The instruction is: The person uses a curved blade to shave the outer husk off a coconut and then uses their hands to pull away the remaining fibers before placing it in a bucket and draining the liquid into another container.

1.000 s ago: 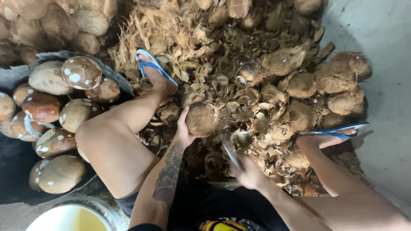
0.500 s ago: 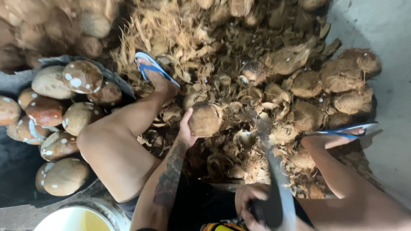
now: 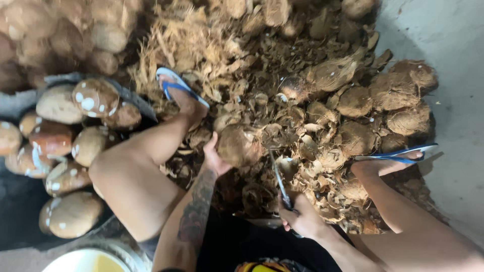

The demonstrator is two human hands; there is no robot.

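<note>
Coconut (image 3: 238,145), brown and partly husked, sits on the husk heap between the person's legs, gripped by the left hand (image 3: 214,156) from its near side. The right hand (image 3: 302,219) is closed round the handle of a knife (image 3: 279,177), blade pointing toward the nut. Shells and fibre (image 3: 302,100) cover the floor in front, a sign that many are already stripped. Cleaned coconuts (image 3: 65,131) fill a basin at the left; unhusked ones (image 3: 55,30) remain piled behind.
</note>
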